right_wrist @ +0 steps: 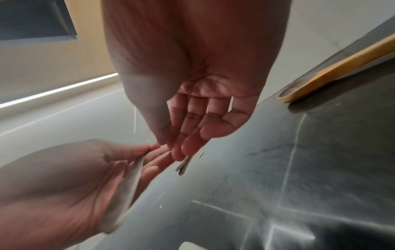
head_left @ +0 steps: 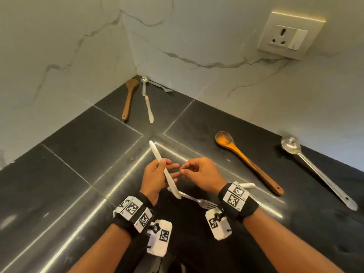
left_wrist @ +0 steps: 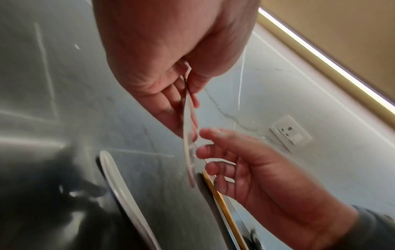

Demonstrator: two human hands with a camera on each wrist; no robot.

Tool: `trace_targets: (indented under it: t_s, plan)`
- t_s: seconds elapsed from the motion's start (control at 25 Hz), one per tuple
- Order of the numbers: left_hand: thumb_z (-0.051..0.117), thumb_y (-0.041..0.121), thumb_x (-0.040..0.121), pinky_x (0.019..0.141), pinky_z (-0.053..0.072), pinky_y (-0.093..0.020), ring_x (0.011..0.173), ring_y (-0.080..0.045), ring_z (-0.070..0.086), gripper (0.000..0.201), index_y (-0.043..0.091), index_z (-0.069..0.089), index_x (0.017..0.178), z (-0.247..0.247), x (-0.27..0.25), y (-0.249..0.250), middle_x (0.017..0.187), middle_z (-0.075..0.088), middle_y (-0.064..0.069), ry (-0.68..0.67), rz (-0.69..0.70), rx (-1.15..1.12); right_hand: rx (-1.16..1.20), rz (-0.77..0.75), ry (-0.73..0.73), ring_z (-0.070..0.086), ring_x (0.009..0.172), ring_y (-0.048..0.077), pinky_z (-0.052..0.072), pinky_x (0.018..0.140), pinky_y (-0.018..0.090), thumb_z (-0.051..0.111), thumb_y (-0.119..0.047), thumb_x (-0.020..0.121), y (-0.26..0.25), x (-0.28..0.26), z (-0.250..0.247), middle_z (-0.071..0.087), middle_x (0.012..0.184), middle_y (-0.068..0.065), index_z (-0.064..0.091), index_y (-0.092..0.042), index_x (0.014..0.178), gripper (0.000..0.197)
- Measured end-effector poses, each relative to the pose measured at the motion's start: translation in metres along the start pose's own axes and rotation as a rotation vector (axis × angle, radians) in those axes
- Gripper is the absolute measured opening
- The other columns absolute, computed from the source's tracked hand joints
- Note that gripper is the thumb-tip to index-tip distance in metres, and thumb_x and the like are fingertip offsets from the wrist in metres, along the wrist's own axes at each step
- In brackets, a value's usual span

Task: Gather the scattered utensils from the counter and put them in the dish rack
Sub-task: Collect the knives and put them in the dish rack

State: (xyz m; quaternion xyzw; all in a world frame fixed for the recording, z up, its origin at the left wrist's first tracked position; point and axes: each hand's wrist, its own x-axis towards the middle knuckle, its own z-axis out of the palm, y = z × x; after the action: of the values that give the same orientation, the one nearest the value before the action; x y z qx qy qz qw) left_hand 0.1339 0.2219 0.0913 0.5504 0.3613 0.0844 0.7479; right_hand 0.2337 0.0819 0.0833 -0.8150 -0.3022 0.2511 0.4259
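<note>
My left hand (head_left: 157, 174) grips a white plastic knife (head_left: 157, 154) at its middle, thumb across it, one end pointing up and away. My right hand (head_left: 194, 169) hovers just right of it, its loosely curled fingertips (left_wrist: 205, 148) close to the knife (left_wrist: 188, 143) and holding nothing. A metal fork (head_left: 199, 200) shows below both hands; I cannot tell whether the left hand holds it. Loose on the black counter (head_left: 78, 144) lie a wooden spoon (head_left: 246, 160) and a long steel spoon (head_left: 315, 170). The dish rack is out of view.
In the far corner lie a wooden spatula (head_left: 129, 97), a small steel spoon (head_left: 144, 83), another fork (head_left: 161, 86) and a second white knife (head_left: 149, 110). Marble walls (head_left: 216, 85) close the counter on the left and back. A wall socket (head_left: 289, 38) sits at upper right.
</note>
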Motion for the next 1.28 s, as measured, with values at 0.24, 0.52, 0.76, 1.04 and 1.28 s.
trace_targets:
  t_s: [0.24,0.52,0.76,1.04,1.28]
  plan:
    - [0.043,0.026,0.104,0.070,0.061,-0.038,0.083,-0.033,0.075,0.028,0.005,0.058,0.116,-0.051,0.009,0.024,0.100,0.075,-0.019,0.115,-0.042,-0.014,-0.476,-0.140,-0.189,0.063,0.100,0.015,0.049,0.091,0.034,0.067,-0.038,0.088,-0.009,0.114,-0.001,0.069,0.113,-0.004,0.068,-0.027,0.119,0.033]
    - [0.050,0.005,0.097,0.079,0.060,-0.045,0.089,-0.035,0.075,0.035,0.018,0.043,0.128,-0.075,0.033,0.034,0.105,0.075,-0.018,0.137,-0.114,-0.064,-0.854,-0.217,-0.264,0.038,0.133,0.033,0.046,0.101,0.052,0.053,-0.037,0.095,-0.026,0.240,0.039,0.030,0.158,0.000,0.038,-0.025,0.148,0.057]
    - [0.065,0.014,0.091,0.095,0.054,-0.049,0.104,-0.027,0.070,0.035,0.022,0.046,0.120,-0.093,0.053,0.029,0.118,0.070,-0.012,0.128,-0.101,-0.034,-0.989,-0.197,-0.197,0.053,0.111,0.029,0.053,0.084,0.048,0.047,-0.045,0.095,-0.015,0.239,0.048,0.056,0.131,-0.001,0.057,-0.019,0.126,0.042]
    - [0.056,0.019,0.098,0.087,0.051,-0.046,0.102,-0.021,0.062,0.006,0.021,0.053,0.103,-0.098,0.064,0.031,0.112,0.071,-0.013,0.097,0.040,0.041,-0.867,-0.175,-0.252,0.053,0.117,0.031,0.050,0.092,0.050,0.053,-0.039,0.095,-0.026,0.246,0.039,0.052,0.133,0.008,0.040,-0.024,0.147,0.056]
    - [0.061,0.014,0.095,0.072,0.060,-0.030,0.088,-0.023,0.069,0.010,0.009,0.060,0.104,-0.110,0.063,0.040,0.104,0.067,-0.018,0.153,0.108,-0.017,-0.973,-0.070,-0.284,0.053,0.108,0.036,0.054,0.086,0.052,0.053,-0.045,0.093,-0.041,0.283,0.049,0.044,0.119,0.010,0.057,-0.019,0.127,0.042]
